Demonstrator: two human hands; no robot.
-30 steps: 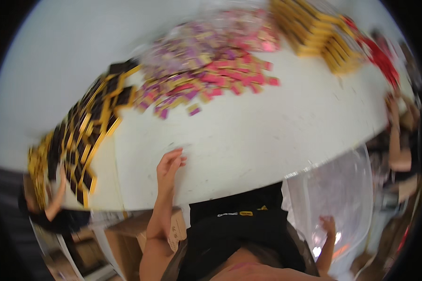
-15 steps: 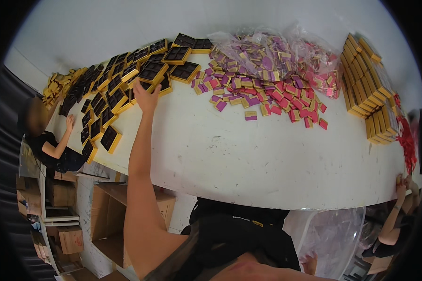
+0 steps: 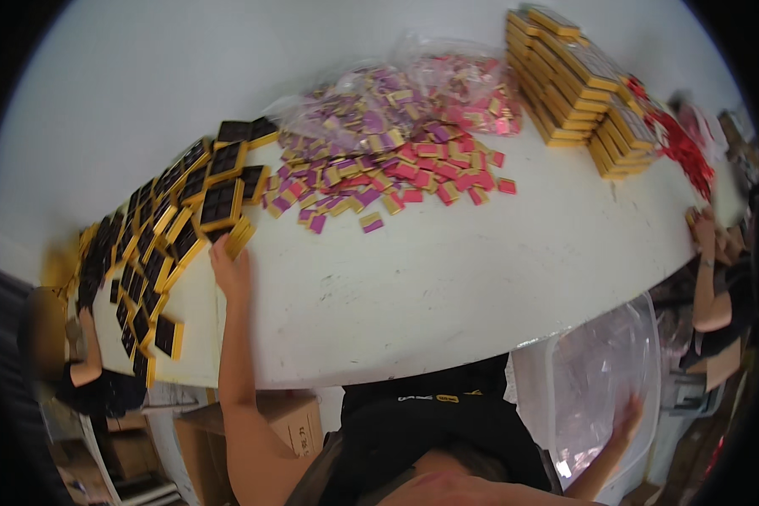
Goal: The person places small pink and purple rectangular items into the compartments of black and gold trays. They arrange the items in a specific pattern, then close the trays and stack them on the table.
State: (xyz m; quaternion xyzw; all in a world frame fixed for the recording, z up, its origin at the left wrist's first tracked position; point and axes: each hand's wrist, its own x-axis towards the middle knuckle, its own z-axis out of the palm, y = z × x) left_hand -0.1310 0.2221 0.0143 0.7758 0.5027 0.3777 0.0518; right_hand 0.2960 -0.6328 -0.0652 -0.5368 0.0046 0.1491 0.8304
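My left hand (image 3: 230, 268) reaches across the table, its fingers closed on the near edge of a gold-sided box (image 3: 240, 239). That box is tipped up on its side, at the right end of a spread of open gold boxes with dark compartmented insides (image 3: 221, 204). Right of it lies a heap of small purple, pink and gold wrapped pieces (image 3: 371, 173). My right hand (image 3: 628, 415) is low at the right, over a clear plastic bin (image 3: 557, 363) holding thin transparent material; motion smears its fingers.
Clear plastic bags (image 3: 468, 63) of wrapped pieces stand behind the heap. Stacks of gold boxes (image 3: 565, 80) and red ribbons (image 3: 679, 148) are at the far right. One co-worker (image 3: 101, 379) is at the left edge, another (image 3: 717, 299) at the right. A cardboard carton (image 3: 295, 426) sits below the table edge.
The view has turned to the right. My left hand was spread over the boxes and now grips one, which is tipped up. My right hand has moved up over the bin.
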